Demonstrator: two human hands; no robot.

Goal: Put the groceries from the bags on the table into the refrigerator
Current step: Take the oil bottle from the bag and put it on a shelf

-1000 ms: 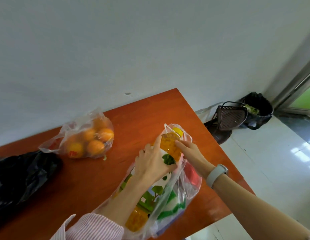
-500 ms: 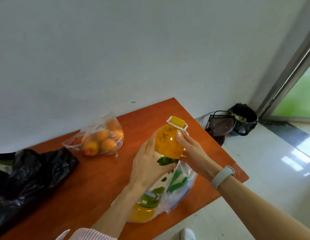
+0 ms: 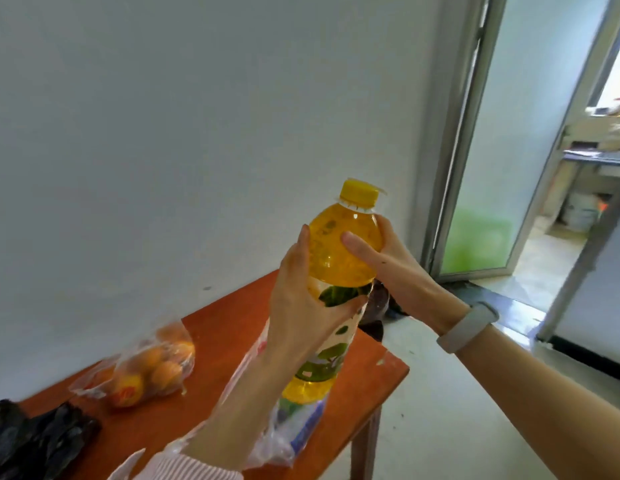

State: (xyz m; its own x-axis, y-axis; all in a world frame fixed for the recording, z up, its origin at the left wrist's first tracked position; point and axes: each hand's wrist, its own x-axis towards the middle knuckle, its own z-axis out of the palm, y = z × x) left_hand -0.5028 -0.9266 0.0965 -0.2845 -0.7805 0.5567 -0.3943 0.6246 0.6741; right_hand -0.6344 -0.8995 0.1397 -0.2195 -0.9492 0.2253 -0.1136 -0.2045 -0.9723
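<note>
The left hand (image 3: 301, 303) is wrapping its palm and fingers round the middle of a tall plastic bottle (image 3: 339, 268), thumb pressing across the green-leaf label, forefinger lying up along the bottle's smooth shoulder. The right hand (image 3: 395, 268) is gripping the rounded upper part from the other side, thumb stretching flat across the clear front, the other fingers curling behind. Both wrists are angling upward, and the right one is wearing a pale, smooth band (image 3: 469, 327). A ribbed, pink-striped cuff (image 3: 184, 467) is showing at the left forearm.

The bottle is standing nearly upright in the air above the table, filled with translucent amber-yellow liquid and capped with a ridged yellow lid (image 3: 358, 194). Its base is sitting just at the mouth of a crinkled, clear plastic bag (image 3: 284, 431) that is slumping on the glossy orange-red table (image 3: 225, 327).

To the left, a thin transparent bag of round oranges (image 3: 145, 368) is lying on the tabletop, well apart from the bottle. At the far left edge a rumpled black plastic bag (image 3: 35, 438) is resting. Behind, a plain pale wall (image 3: 197, 133) is rising, and a metal-framed door (image 3: 492, 168) is standing open on the right.
</note>
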